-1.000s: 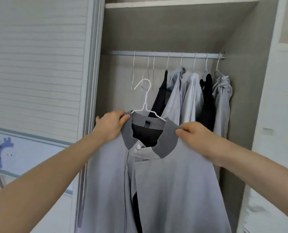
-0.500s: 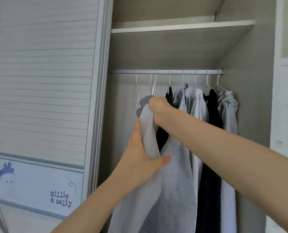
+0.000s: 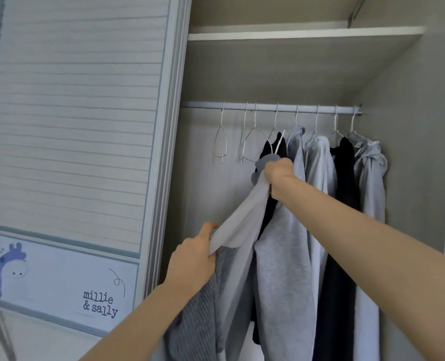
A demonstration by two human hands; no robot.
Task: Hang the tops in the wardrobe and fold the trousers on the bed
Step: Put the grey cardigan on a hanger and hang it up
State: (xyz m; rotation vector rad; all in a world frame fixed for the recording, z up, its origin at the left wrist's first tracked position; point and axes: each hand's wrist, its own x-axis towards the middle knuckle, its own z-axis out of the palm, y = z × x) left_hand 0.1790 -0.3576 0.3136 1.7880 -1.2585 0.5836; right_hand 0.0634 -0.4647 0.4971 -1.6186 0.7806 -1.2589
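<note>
Up by the collar, the right hand point(image 3: 278, 175) has its fingers closed on the grey top point(image 3: 238, 230) and its white hanger point(image 3: 277, 147), whose hook sits below the rail point(image 3: 268, 108), not on it. Lower and to the left, the left hand point(image 3: 192, 259) pinches the top's pale fabric, fingers closed on a fold. Just right of the right hand hang a black top point(image 3: 273, 149), grey hoodies point(image 3: 320, 165) and a dark garment point(image 3: 345, 173), crowding the rail; two bare hangers point(image 3: 220, 144) hang left of it, and the slatted door point(image 3: 73, 113) stands farther left.
</note>
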